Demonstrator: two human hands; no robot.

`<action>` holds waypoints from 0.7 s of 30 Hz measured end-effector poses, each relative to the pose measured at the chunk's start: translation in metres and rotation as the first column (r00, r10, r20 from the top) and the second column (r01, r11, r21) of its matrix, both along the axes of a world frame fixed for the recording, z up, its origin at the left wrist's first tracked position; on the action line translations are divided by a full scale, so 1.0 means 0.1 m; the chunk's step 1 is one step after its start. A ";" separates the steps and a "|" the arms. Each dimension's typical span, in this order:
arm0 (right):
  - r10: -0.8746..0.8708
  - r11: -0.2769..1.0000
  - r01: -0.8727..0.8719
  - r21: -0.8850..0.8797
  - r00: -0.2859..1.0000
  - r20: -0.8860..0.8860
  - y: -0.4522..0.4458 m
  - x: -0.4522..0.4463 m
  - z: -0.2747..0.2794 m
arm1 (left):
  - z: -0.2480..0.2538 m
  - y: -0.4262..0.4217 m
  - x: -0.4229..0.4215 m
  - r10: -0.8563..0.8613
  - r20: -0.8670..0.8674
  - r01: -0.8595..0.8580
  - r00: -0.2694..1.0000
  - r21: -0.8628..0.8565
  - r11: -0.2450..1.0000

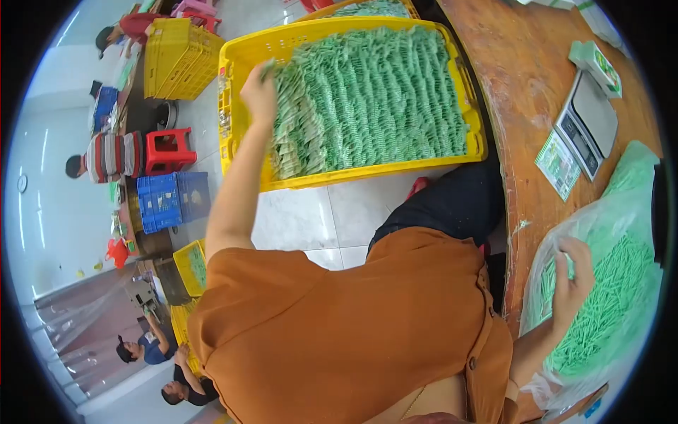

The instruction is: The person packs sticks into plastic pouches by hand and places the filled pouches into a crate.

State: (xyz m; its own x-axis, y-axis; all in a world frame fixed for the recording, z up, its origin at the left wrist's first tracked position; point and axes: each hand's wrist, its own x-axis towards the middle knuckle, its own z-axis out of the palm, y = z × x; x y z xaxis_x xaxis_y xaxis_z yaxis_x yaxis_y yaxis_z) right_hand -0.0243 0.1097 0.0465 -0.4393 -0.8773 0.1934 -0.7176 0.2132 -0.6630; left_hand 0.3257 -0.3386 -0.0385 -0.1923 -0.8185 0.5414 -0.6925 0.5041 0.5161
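My left hand (260, 95) is at the left end of a yellow plastic crate (233, 53), its fingers closed on a small green packet (267, 68). Rows of thin green-and-white packets (381, 99) stand packed on edge in the crate; those at the left end lean and look looser. On the right, my right hand (575, 281) hovers over or rests on a clear plastic bag (558, 237) full of thin green sticks (607, 304). Its thumb and fingers are apart, and I see nothing between them.
On the wooden table (522, 92) are a scale (586, 127), a small green-and-white box (597, 68) and a printed sheet (558, 164). Stacked yellow crates (180, 60), a red stool (169, 152) and a blue crate (173, 200) stand left. Several people work along that side.
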 end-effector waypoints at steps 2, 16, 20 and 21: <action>0.070 0.997 -0.070 -0.020 0.997 0.009 -0.17 0.18 -0.03 | -0.85 -0.48 0.91 0.007 0.360 -0.081 0.933 0.190 0.978; -0.864 0.503 0.845 -0.183 0.482 -0.145 1.56 -1.07 -0.02 | -0.66 -0.29 0.32 -0.132 0.716 -0.497 0.686 0.593 0.634; -0.748 0.496 0.868 -0.015 0.419 -0.514 1.59 -2.02 -0.19 | -0.37 0.14 -0.20 -0.070 0.326 -0.030 0.943 0.292 0.956; -0.725 0.459 0.888 0.021 0.388 -0.569 1.48 -2.16 -0.17 | -0.24 0.47 -0.50 -0.130 0.234 0.047 0.964 0.327 0.944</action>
State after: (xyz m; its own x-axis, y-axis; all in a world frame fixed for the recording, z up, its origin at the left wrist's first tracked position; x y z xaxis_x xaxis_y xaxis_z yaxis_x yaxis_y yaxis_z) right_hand -0.2404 0.2577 0.0291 -0.9021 -0.1834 0.3905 -0.2522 0.9586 -0.1324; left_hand 0.2752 -0.2913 -0.0624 -0.3665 -0.9123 0.1828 -0.7791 0.4083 0.4757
